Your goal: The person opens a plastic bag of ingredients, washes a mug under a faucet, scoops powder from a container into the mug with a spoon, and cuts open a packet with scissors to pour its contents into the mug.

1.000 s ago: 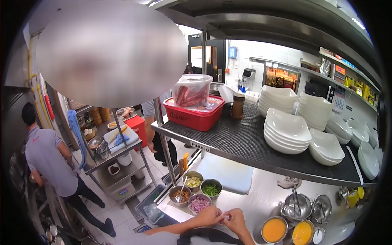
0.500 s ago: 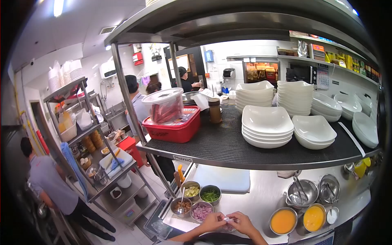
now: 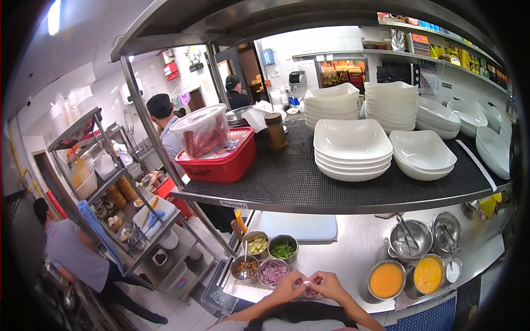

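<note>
My left hand (image 3: 290, 286) and my right hand (image 3: 326, 287) meet at the counter's front edge, fingertips pinched together on a small white piece (image 3: 307, 283). Its kind is too small to make out. Beneath the fingers something pinkish shows, mostly hidden. Just left of my left hand stands a metal bowl of chopped red onion (image 3: 274, 272). Around that bowl are others: chopped green herbs (image 3: 283, 250), pale yellow-green cubes (image 3: 256, 245), and brown pieces (image 3: 245, 269) with a spoon in them.
A white cutting board (image 3: 298, 226) lies behind the bowls. To the right are two containers of orange (image 3: 386, 280) and yellow liquid (image 3: 428, 275), and metal bowls with utensils (image 3: 411, 238). Overhead, a shelf (image 3: 265, 190) holds white bowls (image 3: 353, 146) and a red tub (image 3: 221, 163). Other people stand leftward.
The camera view has shifted, so the shelf appears higher and closer. My hands stay together on the small white piece, with the fingers slightly repositioned.
</note>
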Action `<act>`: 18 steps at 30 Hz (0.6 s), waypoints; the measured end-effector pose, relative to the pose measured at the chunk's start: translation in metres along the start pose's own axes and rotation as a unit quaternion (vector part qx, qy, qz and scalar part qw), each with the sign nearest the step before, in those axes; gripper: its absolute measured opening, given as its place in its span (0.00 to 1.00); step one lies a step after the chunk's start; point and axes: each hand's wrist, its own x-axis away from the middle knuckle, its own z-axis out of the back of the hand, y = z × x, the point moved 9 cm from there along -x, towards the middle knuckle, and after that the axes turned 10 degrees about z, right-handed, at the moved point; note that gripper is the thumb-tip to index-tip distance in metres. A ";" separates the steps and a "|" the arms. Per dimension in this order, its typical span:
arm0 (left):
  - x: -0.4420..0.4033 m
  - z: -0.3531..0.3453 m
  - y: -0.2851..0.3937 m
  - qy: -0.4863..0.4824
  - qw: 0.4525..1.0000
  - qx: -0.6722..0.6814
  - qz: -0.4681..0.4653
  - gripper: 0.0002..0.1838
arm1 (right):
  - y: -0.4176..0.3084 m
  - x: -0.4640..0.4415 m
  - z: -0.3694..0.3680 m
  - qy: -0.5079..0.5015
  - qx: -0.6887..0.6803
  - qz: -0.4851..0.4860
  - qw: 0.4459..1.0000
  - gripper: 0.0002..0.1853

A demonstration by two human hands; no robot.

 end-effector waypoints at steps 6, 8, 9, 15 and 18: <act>0.004 0.005 0.000 -0.004 0.999 0.008 0.048 0.08 | -0.012 0.001 -0.007 0.038 0.014 0.002 0.999 0.14; 0.005 0.003 -0.006 0.002 0.998 0.022 0.059 0.08 | -0.010 -0.001 -0.013 0.039 0.050 0.024 0.998 0.13; 0.006 0.001 -0.010 0.003 0.998 0.014 0.063 0.08 | -0.011 -0.002 -0.013 0.034 0.074 0.037 0.996 0.12; 0.009 -0.002 -0.008 0.022 0.998 -0.038 0.041 0.09 | -0.067 0.007 0.001 0.024 0.115 0.059 0.991 0.12; 0.011 0.002 -0.003 0.044 0.998 -0.031 0.015 0.10 | -0.071 0.027 0.007 0.006 0.089 0.115 0.989 0.13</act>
